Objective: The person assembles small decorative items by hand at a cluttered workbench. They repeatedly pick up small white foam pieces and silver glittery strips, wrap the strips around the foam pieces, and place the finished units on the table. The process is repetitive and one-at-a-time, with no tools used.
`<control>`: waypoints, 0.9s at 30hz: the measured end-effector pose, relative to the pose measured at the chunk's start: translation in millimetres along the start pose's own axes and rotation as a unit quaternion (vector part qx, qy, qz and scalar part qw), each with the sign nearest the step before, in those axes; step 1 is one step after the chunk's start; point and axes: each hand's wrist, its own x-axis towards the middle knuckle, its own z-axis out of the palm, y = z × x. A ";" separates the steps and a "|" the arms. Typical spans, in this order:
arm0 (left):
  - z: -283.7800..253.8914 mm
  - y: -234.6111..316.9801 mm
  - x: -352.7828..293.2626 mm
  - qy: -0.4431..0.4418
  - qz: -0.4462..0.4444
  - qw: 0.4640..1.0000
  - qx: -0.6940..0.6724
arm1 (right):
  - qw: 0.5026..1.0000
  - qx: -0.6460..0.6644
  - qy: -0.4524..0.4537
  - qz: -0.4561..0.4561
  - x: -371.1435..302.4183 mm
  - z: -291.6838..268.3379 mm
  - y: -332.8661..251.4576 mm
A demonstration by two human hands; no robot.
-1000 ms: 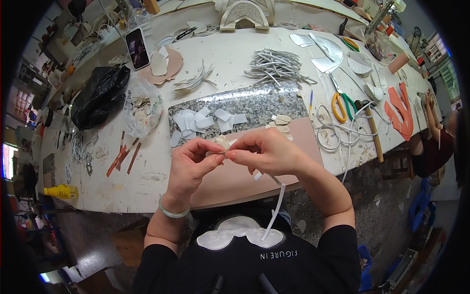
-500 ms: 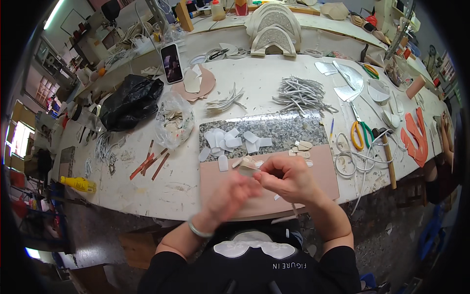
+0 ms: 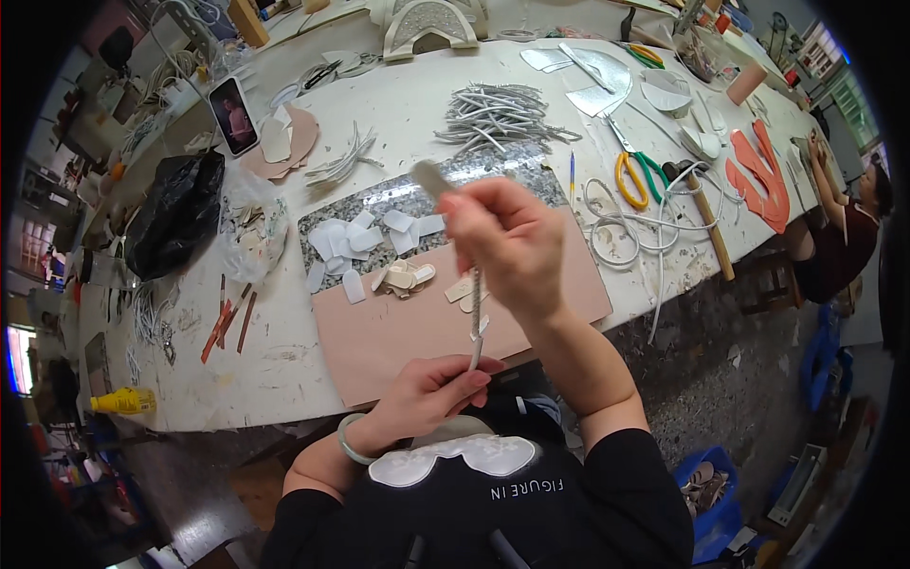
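Above the pink-beige board (image 3: 370, 337) my right hand (image 3: 507, 242) is raised, its fingers closed round a cord with a grey-beige tab (image 3: 432, 178) sticking out past the thumb. The light, textured cord (image 3: 476, 318) hangs down below that fist. Close to my body, my left hand (image 3: 441, 391) pinches the cord's lower part between thumb and fingers. Beige tabs (image 3: 406, 277) lie in a small heap on the board. Several white translucent tabs (image 3: 332, 243) are scattered at the edge of the granite slab (image 3: 327, 207). More beige pieces (image 3: 463, 290) lie partly behind the cord.
Bundled grey cords (image 3: 498, 116) lie beyond the slab. To the right are scissors (image 3: 630, 175), a coiled white cord (image 3: 611, 232) and a hammer (image 3: 701, 213). At left are a black bag (image 3: 175, 213), a clear bag (image 3: 254, 228) and a phone (image 3: 233, 116). Another person (image 3: 848, 218) sits far right.
My right hand has risen away from the board with the tab and cord. My left hand has drawn back toward my body and now grips the cord. The whole view has shifted.
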 end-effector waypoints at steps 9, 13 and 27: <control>-44.0 -4.9 -12.9 0.194 0.198 0.844 0.459 | 0.989 0.134 0.039 -0.052 -7.3 -69.4 -9.6; -55.5 -5.2 -9.7 0.250 0.221 0.744 0.579 | 1.000 0.026 -0.004 -0.016 -26.6 -74.0 13.9; -115.0 -16.2 12.8 0.411 0.147 0.758 0.485 | 0.985 -0.009 -0.114 0.132 -60.2 -58.3 45.5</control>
